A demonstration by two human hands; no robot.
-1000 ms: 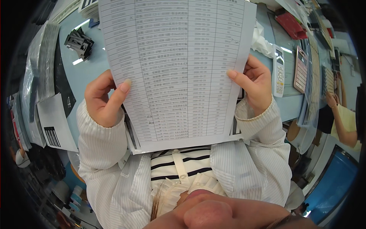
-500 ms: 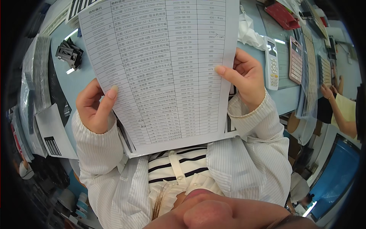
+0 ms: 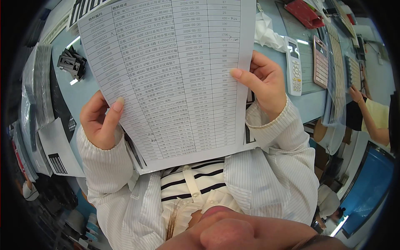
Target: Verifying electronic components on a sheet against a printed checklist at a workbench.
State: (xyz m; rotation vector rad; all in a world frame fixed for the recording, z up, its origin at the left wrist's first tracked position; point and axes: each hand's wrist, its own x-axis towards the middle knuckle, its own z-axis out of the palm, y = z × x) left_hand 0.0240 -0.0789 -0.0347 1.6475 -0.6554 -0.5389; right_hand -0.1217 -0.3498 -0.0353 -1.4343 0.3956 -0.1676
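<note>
A large white paper sheet point(image 3: 166, 83) printed with a table, with a few handwritten marks on it, is held up in front of my chest. My left hand point(image 3: 101, 118) pinches its left edge, thumb on the printed face and fingers behind. On the opposite edge, my right hand point(image 3: 264, 85) grips in the same way, its thumb lying on the right margin. Whether more sheets lie behind this one I cannot tell. Both forearms wear loose white striped sleeves.
Small black parts point(image 3: 71, 63) lie on the table left of the sheet. To the right are crumpled white tissue point(image 3: 266, 31), a white calculator point(image 3: 293, 66), a pink calculator point(image 3: 320, 62) and a red pouch point(image 3: 302, 13). Plastic-wrapped stacks point(image 3: 41, 83) stand far left. Another person's arm point(image 3: 366, 110) shows far right.
The sheet and both hands have shifted slightly left in the view. The grip on the paper is the same.
</note>
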